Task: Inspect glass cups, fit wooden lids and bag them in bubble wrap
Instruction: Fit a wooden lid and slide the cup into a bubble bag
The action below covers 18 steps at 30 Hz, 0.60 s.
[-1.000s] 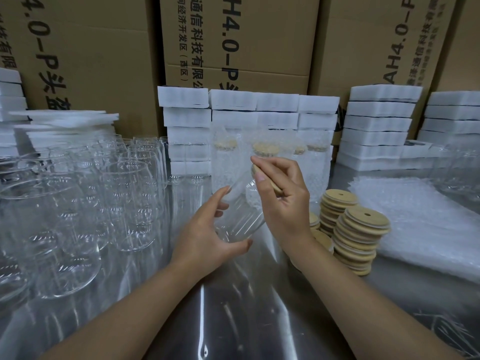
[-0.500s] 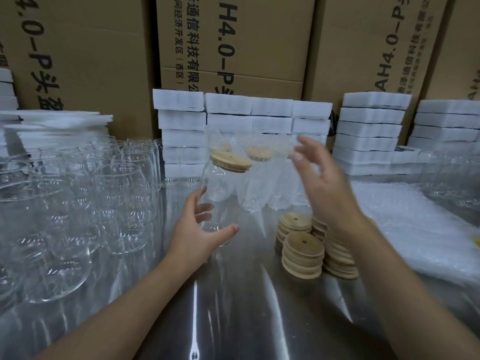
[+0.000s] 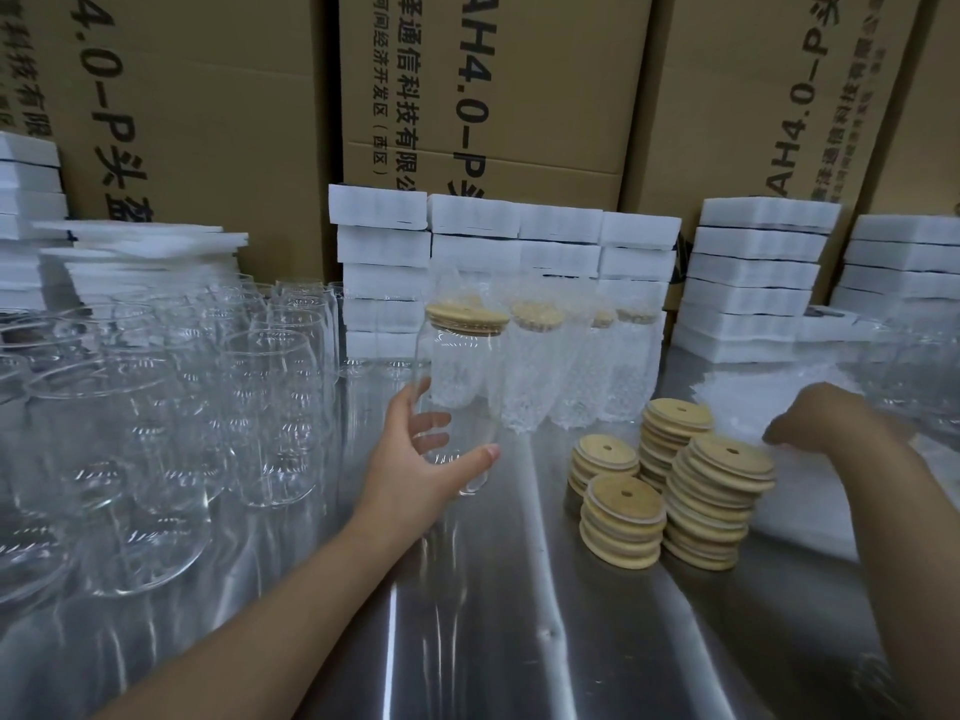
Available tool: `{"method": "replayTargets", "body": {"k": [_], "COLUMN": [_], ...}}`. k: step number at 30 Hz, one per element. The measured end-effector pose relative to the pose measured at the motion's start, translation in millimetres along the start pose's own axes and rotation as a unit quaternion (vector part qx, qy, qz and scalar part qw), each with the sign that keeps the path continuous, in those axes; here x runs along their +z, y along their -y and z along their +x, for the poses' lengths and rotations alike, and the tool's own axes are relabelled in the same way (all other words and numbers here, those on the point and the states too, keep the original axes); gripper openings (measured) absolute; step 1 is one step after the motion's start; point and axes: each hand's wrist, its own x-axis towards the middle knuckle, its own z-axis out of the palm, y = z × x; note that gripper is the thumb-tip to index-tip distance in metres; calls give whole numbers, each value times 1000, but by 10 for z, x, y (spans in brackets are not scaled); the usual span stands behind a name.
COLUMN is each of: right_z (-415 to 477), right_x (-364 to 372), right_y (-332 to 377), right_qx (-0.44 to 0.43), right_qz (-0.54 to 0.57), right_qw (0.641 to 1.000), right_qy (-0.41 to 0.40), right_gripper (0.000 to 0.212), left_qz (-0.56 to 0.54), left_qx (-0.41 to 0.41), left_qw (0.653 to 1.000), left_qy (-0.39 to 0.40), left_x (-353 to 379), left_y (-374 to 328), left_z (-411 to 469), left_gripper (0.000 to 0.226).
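Left hand (image 3: 421, 459) grips the glass cup (image 3: 462, 387) upright over the desk (image 3: 519, 615), wooden lid (image 3: 467, 317) seated on its rim; right hand (image 3: 815, 415) lies on the bubble wrap (image 3: 737, 402), its grasp not discernible.

Bare bench (image 3: 519, 641) lies open in front of the lid stacks (image 3: 623, 504). Left of them crowd empty glasses (image 3: 270, 407); wrapped cups (image 3: 530, 366) stand behind, and bubble wrap (image 3: 727, 402) lies to their right.

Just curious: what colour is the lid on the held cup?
The lid is pale tan; head view.
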Motion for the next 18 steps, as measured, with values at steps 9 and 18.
{"method": "replayTargets", "body": {"k": [9,18], "right_z": [-481,-1296], "right_x": [-367,118], "right_y": [411,1320], "right_qx": [-97,-327], "right_qz": [135,202], "right_qw": [971,923], "right_qy": [-169,-28], "right_gripper": [28,29], "left_qz": [-14,-17], "left_qx": [19,66], "left_qw": [999,995], "left_qy": [-37,-73], "left_x": [-6,-27], "left_y": [-8,-90], "left_z": [27,23], "left_gripper": [87,91]}}
